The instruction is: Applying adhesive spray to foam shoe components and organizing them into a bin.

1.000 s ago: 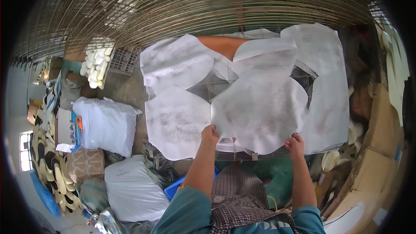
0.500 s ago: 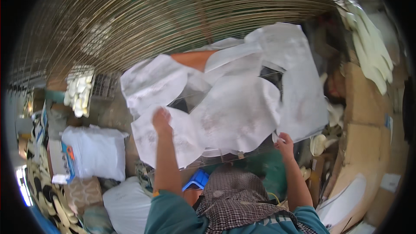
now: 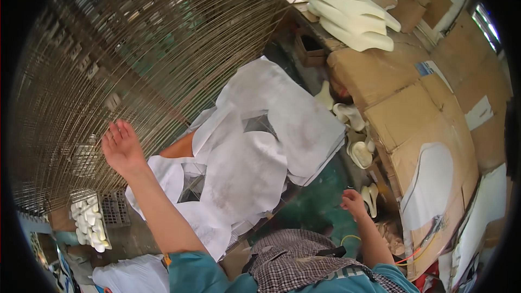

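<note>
My left hand [image 3: 122, 146] is raised with its fingers spread, empty, in front of a wire mesh wall [image 3: 135, 49]. To its right lies a pile of white fabric sheets [image 3: 260, 146] with cut-out holes. My right hand [image 3: 354, 204] hangs low beside the pile's right edge, fingers loosely curled, holding nothing that I can see. An orange sheet [image 3: 179, 147] peeks out under the white ones.
Flattened cardboard boxes [image 3: 423, 125] lean at the right. Cream shoe-sole shapes [image 3: 353, 13] lie stacked at the top, with smaller ones [image 3: 358, 152] beside the cardboard. A crate of pale pieces [image 3: 89, 222] and a white sack [image 3: 130, 276] sit lower left.
Both hands have let go of the white sheets. My left hand rose toward the mesh and opened. My view swung so that the cardboard and soles come in at the right.
</note>
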